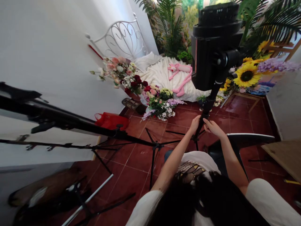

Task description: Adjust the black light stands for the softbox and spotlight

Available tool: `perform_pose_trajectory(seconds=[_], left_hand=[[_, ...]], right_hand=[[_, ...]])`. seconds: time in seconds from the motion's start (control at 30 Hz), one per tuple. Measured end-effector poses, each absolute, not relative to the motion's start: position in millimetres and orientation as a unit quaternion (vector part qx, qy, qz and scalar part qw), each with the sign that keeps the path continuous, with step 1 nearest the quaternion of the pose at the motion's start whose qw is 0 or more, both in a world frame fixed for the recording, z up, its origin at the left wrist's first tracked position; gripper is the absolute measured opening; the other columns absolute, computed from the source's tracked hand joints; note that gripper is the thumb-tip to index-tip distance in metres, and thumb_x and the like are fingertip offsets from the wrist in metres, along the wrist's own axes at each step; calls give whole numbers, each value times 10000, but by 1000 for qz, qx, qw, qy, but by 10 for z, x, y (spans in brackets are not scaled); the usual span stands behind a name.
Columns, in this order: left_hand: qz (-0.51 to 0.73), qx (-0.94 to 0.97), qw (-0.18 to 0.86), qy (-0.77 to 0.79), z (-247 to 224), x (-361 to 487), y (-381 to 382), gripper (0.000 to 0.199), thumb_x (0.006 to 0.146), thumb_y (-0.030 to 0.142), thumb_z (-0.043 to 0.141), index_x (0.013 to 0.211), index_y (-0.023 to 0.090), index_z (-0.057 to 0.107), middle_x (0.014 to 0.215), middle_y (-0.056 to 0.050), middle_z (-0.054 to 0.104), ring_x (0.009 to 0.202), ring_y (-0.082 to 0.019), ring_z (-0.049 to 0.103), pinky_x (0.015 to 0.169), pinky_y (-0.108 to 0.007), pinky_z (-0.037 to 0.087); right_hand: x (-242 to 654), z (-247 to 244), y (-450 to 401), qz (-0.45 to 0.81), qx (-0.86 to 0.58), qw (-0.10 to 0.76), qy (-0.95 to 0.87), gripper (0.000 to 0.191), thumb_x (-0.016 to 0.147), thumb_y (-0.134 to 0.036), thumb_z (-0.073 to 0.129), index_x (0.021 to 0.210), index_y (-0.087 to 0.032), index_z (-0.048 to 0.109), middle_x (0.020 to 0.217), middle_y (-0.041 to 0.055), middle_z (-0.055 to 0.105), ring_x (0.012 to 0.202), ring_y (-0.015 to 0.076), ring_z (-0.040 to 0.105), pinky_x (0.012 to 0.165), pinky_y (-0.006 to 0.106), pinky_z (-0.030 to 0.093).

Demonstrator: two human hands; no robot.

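Note:
A black studio light (211, 47) stands upright on a black light stand (213, 94) in front of me. My left hand (194, 125) is closed around the stand's pole from the left, below the light. From the right, my right hand (212, 128) is closed on the same pole at about the same height, its thumb and fingers against a dark fitting there. The fingertips of both hands are partly hidden by the pole. Below my hands the stand's legs spread over the red tiled floor (141, 157).
A second stand (98, 128) slants across the left side, its legs on the floor. Bouquets (162, 100) lie before a white-covered bed (155, 70) holding a pink plush toy (181, 69). Sunflowers (246, 75) and a black chair (237, 150) are at right; a red bag (111, 121) is left.

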State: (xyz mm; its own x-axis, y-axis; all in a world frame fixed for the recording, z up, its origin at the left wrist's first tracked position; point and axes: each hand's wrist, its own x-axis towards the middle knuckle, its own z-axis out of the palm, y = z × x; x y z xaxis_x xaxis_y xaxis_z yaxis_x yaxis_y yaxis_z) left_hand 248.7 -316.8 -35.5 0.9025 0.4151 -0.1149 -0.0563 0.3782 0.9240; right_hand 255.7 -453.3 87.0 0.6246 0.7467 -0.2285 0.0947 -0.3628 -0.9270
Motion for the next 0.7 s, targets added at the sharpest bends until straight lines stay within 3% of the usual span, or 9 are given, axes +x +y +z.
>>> perform_pose_trajectory(seconds=[0.07, 0.17, 0.3, 0.5, 0.6, 0.7], left_hand=[[117, 574, 774, 240, -592, 2188, -3003, 222, 847, 343, 634, 835, 139, 723, 927, -64, 765, 895, -156, 692, 933, -297, 527], [9, 551, 722, 419, -860, 1601, -2606, 212, 879, 274, 562, 844, 149, 730, 903, -70, 773, 752, -142, 696, 831, -305, 559], [31, 518, 663, 540, -946, 712, -1891, 243, 882, 236, 508, 800, 132, 710, 815, -87, 765, 668, -149, 692, 752, -301, 548], [129, 469, 574, 659, -562, -252, -898, 265, 888, 298, 491, 786, 136, 673, 821, -109, 767, 711, -167, 708, 682, -259, 507], [173, 485, 583, 628, -230, -323, -605, 350, 910, 388, 475, 824, 151, 718, 897, -100, 782, 762, -157, 710, 708, -240, 500], [246, 528, 594, 555, 89, -184, -482, 331, 859, 447, 579, 823, 155, 731, 856, -86, 773, 679, -142, 680, 708, -261, 506]], right_hand=[[2537, 827, -4533, 321, -755, 503, -271, 790, 813, -890, 352, 371, -239, 420, 359, 3, 387, 389, 102, 356, 528, 297, 370], [2510, 767, -4539, 305, -760, 515, -255, 793, 839, -868, 351, 378, -231, 459, 364, 19, 415, 387, 110, 383, 504, 301, 349], [2500, 724, -4554, 304, -756, 531, -232, 753, 826, -864, 405, 409, -238, 433, 374, 25, 454, 384, 114, 396, 469, 297, 320], [2564, 666, -4593, 320, -742, 554, -200, 689, 782, -842, 527, 465, -243, 402, 422, 39, 547, 383, 109, 404, 450, 285, 325], [2534, 608, -4564, 335, -707, 604, -155, 655, 771, -772, 616, 472, -247, 362, 413, 15, 513, 379, 102, 384, 427, 274, 303], [2414, 556, -4473, 336, -664, 660, -104, 621, 753, -713, 671, 499, -250, 343, 388, -30, 432, 370, 95, 345, 408, 261, 282]])
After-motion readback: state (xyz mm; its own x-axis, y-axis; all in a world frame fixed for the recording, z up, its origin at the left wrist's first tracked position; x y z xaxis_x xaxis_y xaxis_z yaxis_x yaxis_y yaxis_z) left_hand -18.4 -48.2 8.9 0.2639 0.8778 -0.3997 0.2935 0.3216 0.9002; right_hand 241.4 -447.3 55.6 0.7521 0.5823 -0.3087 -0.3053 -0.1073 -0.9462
